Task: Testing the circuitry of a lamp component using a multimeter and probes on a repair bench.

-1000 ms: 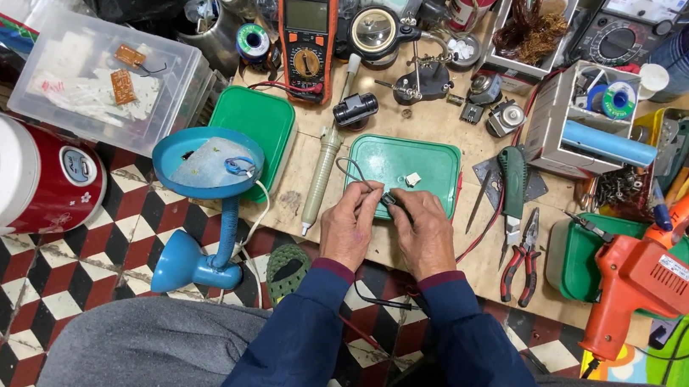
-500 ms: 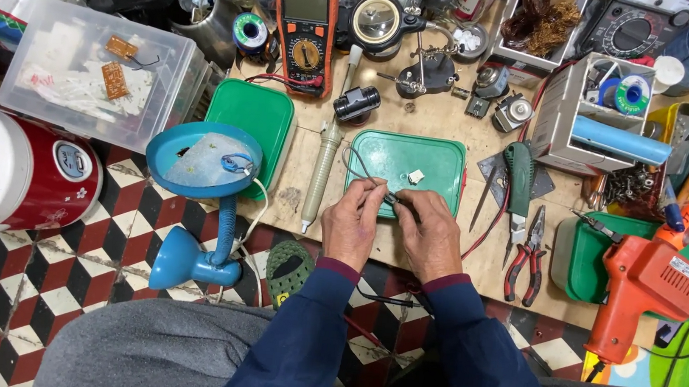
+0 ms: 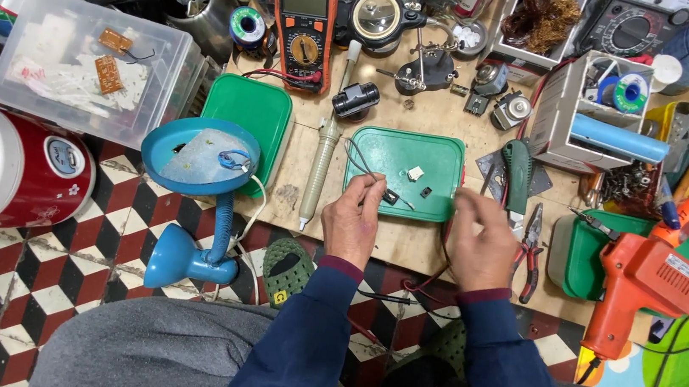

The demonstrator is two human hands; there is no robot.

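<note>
The left hand [image 3: 351,224] pinches thin tweezers [image 3: 364,167] gripping a small black part [image 3: 392,197] over the green tray [image 3: 404,174]; it could slip out. The right hand [image 3: 483,242], blurred, seems loosely curled around dark wires [image 3: 443,251]; a tug might snag the tray.

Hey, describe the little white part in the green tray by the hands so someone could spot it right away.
Find the wooden bench, then the green tray just beyond the left hand. The white part lies near the tray's middle; it is the only pale piece there, the bits beside it being black.
</note>
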